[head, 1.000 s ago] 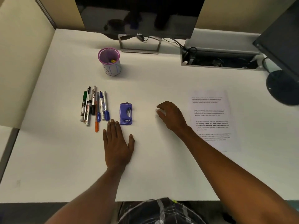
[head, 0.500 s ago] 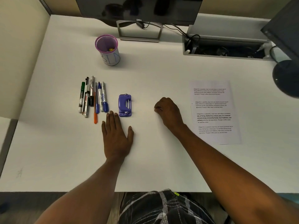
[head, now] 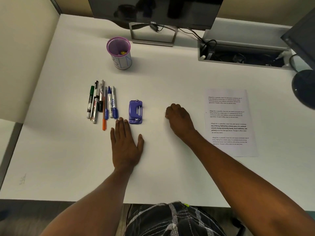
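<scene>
My left hand (head: 126, 143) lies flat on the white desk (head: 170, 79), fingers straight, fingertips just below and left of a small purple hole punch (head: 135, 112). My right hand (head: 179, 119) rests on the desk to the right of the punch with its fingers curled under into a fist; nothing shows inside it. Several pens and markers (head: 102, 103) lie side by side to the left of the punch. A printed sheet of paper (head: 230, 123) lies to the right of my right hand.
A purple mesh pen cup (head: 119, 52) stands behind the pens. A monitor stand (head: 152, 34) is at the back, with a cable tray (head: 242, 56) to its right. A dark round lamp base (head: 305, 87) sits at the right edge.
My right hand's fingers have curled from spread on the desk into a fist. My left hand has stayed flat. The view has tilted slightly.
</scene>
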Action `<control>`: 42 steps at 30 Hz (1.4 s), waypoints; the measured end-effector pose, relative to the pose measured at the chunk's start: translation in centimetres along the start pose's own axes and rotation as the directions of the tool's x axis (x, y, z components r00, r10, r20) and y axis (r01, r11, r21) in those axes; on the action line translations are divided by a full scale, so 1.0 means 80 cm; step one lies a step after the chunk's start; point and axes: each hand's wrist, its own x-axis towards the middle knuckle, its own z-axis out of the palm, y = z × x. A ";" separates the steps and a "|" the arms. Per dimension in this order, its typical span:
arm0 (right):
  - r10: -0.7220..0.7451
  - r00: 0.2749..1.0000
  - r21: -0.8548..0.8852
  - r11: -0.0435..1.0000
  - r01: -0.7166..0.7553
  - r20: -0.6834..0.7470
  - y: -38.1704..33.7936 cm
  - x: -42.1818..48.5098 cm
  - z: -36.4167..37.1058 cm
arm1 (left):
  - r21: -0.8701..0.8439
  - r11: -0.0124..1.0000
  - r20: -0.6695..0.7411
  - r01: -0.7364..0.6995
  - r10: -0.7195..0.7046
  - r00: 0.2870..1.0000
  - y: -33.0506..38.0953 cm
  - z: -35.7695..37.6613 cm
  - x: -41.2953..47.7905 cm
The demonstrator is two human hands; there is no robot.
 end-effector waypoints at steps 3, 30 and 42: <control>-0.017 1.000 -0.077 0.997 0.016 -0.015 -0.004 0.002 0.002 | -0.004 1.000 0.005 0.004 -0.004 1.000 0.000 0.001 -0.001; -0.188 0.963 0.128 0.968 0.215 -0.194 -0.158 0.311 -0.139 | -0.100 0.995 0.073 0.028 -0.021 0.997 0.000 0.004 0.001; -0.127 0.990 0.045 0.990 0.130 -0.055 -0.169 0.339 -0.114 | -0.103 0.994 0.081 0.032 -0.024 0.996 -0.001 0.005 0.003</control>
